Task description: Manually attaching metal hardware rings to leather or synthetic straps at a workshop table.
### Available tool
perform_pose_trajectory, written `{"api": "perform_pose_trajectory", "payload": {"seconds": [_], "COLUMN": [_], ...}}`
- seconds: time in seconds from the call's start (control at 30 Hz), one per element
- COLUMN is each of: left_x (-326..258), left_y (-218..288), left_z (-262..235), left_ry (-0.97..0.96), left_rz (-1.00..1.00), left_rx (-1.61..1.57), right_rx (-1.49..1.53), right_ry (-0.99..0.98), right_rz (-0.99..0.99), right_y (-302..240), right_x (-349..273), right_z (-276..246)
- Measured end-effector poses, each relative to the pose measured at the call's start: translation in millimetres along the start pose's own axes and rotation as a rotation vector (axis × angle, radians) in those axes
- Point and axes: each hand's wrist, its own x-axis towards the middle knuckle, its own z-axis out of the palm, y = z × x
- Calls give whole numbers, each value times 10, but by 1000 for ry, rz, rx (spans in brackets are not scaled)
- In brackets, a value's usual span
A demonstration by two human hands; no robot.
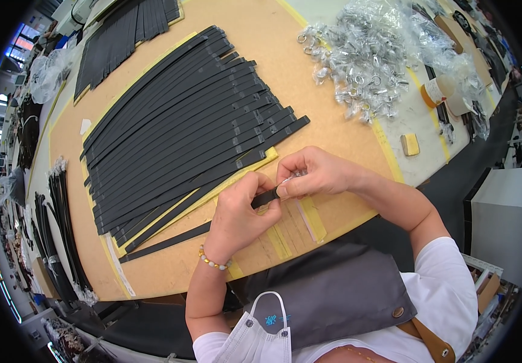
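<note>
My left hand (241,212) pinches the near end of a long black strap (170,241) that lies across the brown board (164,272). My right hand (312,172) meets it at the strap's tip, its fingers closed on a small silver metal clasp (291,178) pressed against that end. A beaded bracelet sits on my left wrist. Just beyond my hands, a fanned row of many black straps (188,121) lies side by side on yellow tape strips.
A heap of silver metal clasps in clear bags (363,54) lies at the far right. A small bottle (436,91) and a tan block (410,144) sit on the white table. More black straps (122,33) lie at the far left, and bundled ones (61,230) beside the board.
</note>
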Motion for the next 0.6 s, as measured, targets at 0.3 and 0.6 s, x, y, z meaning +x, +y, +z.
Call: {"api": "perform_pose_trajectory", "payload": {"seconds": [0.3, 0.6], "left_x": [7, -6], "left_y": [-18, -27], "left_z": [-6, 10], "left_ry": [3, 3], "left_rz": [2, 8], "left_rx": [16, 38], "right_rx": [24, -21], "right_ry": [-36, -44], "right_rz": [4, -18], "right_y": [-17, 25], "right_x": [16, 20], "right_z": [-12, -29]}}
